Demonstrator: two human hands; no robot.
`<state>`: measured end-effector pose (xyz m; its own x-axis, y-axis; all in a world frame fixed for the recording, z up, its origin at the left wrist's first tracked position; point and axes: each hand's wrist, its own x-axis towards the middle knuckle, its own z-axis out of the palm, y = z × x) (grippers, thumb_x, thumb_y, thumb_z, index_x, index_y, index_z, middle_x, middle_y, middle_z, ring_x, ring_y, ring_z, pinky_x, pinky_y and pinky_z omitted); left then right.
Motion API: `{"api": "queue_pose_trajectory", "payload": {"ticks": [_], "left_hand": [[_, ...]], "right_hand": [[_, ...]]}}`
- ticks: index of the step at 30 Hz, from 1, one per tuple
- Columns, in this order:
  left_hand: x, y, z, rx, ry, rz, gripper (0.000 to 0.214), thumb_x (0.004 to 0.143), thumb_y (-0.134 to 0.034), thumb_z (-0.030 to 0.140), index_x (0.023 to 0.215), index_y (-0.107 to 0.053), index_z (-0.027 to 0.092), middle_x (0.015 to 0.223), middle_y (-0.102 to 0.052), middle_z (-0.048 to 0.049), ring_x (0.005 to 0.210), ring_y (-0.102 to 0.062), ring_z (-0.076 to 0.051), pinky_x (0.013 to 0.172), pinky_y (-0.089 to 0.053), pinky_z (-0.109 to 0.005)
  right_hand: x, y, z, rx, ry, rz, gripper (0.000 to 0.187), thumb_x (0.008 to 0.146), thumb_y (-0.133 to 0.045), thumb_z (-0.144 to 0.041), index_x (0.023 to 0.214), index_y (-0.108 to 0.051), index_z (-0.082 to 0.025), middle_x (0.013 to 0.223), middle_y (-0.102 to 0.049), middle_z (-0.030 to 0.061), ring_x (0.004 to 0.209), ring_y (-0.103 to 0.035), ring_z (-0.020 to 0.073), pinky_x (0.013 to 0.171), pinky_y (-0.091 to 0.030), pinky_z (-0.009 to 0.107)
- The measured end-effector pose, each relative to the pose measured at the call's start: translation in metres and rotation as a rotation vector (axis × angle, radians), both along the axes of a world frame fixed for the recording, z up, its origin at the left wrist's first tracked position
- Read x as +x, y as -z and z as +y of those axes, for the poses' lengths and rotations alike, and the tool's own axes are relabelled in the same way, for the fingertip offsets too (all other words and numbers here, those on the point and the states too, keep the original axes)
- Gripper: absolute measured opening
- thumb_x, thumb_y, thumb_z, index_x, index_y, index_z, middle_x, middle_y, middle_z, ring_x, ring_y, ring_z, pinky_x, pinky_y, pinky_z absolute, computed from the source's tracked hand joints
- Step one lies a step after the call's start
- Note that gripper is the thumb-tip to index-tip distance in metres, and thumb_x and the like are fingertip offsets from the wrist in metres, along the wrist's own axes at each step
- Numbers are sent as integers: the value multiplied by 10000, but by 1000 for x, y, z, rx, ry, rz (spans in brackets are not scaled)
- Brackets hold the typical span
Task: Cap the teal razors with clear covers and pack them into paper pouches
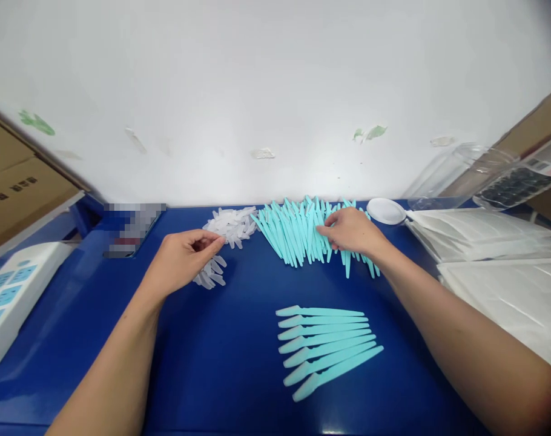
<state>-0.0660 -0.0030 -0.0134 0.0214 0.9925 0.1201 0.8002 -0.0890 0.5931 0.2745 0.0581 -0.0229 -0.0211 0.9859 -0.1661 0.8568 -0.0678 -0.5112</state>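
Note:
My left hand (pixel 184 257) is at the small pile of clear plastic blade caps (pixel 232 225), thumb and fingertips pinched together. Whatever lies between those fingertips is too small to make out. More caps show just below the hand. At the right part of a heap of turquoise eyebrow razors (pixel 287 233), my right hand (pixel 350 230) has its fingers curled down onto a razor, partly hiding it. Nearer to me lies a fanned row of several eyebrow razors (pixel 325 345), their wide ends to the left and handles to the right.
All this lies on a blue table (pixel 221 363) against a white wall. To the right are a white round lid (pixel 386 211), clear plastic jars (pixel 452 175) and stacked white pouches (pixel 493 236). A power strip (pixel 25 297) and cardboard boxes (pixel 25 175) stand left, near a blurred-out flat item (pixel 134 230).

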Motion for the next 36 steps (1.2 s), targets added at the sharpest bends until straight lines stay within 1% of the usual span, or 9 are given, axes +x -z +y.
{"api": "queue_pose_trajectory", "payload": {"ticks": [4, 8, 12, 17, 19, 22, 26, 31, 36], "left_hand": [[-10, -1, 2, -63, 54, 23, 422, 878, -649, 595, 992, -792, 215, 751, -727, -43, 601, -601, -171, 518, -438, -258], [-19, -5, 1, -181, 228, 88, 394, 880, -647, 578, 1083, -793, 273, 979, -728, -60, 637, -619, -173, 537, -469, -272], [-17, -4, 0, -217, 249, 178, 395, 892, -624, 566, 1097, -802, 280, 1104, -703, -78, 633, -631, -176, 546, -488, -287], [-6, 2, 2, -100, 301, 176, 319, 909, -632, 519, 949, -822, 266, 1027, -720, -110, 846, -678, -253, 630, -506, -281], [-2, 3, 2, -76, 309, 163, 269, 906, -651, 487, 920, -808, 270, 989, -728, -101, 827, -664, -244, 630, -495, -273], [7, 2, -1, -114, 300, 148, 260, 922, -640, 464, 995, -781, 258, 899, -721, -73, 720, -631, -205, 583, -474, -255], [26, -1, -9, -148, 265, -22, 351, 953, -602, 484, 1180, -735, 252, 966, -722, -62, 724, -627, -180, 580, -486, -244], [48, 2, -15, -332, 223, -487, 271, 893, -728, 449, 1013, -725, 206, 841, -737, -42, 759, -683, -168, 696, -548, -251], [55, 14, -13, -408, 127, -805, 269, 828, -821, 390, 977, -731, 185, 848, -752, -43, 779, -716, -167, 748, -591, -274]], "right_hand": [[9, -2, 1, -10, 16, 45, 230, 798, -618, -355, 671, -698, -181, 489, -662, 17, 484, -650, 178, 522, -474, 265], [23, -11, -12, 59, 42, 74, 215, 834, -618, -370, 845, -730, -186, 646, -737, 31, 549, -679, 178, 551, -495, 264], [32, -19, -34, 46, -24, 288, 240, 890, -602, -395, 941, -695, -179, 843, -764, 61, 684, -702, 168, 600, -520, 243], [34, -18, -54, -170, -185, 506, 298, 922, -582, -469, 848, -647, -188, 620, -540, -30, 549, -476, 105, 503, -359, 230], [35, -13, -56, -254, -168, 623, 293, 909, -598, -483, 869, -634, -195, 617, -449, -55, 521, -375, 93, 482, -291, 240], [36, -4, -58, -345, -139, 767, 282, 874, -642, -478, 878, -627, -196, 669, -425, -51, 520, -314, 85, 483, -260, 256], [37, -2, -61, -382, -140, 820, 285, 873, -672, -478, 919, -616, -202, 661, -409, -64, 520, -285, 77, 480, -213, 252], [37, -7, -67, -381, -245, 716, 294, 890, -679, -493, 1009, -581, -242, 613, -339, -101, 516, -247, 81, 474, -164, 249], [32, -7, -71, -337, -312, 580, 364, 958, -541, -557, 846, -536, -210, 657, -389, -69, 563, -339, 94, 509, -292, 238]]}}
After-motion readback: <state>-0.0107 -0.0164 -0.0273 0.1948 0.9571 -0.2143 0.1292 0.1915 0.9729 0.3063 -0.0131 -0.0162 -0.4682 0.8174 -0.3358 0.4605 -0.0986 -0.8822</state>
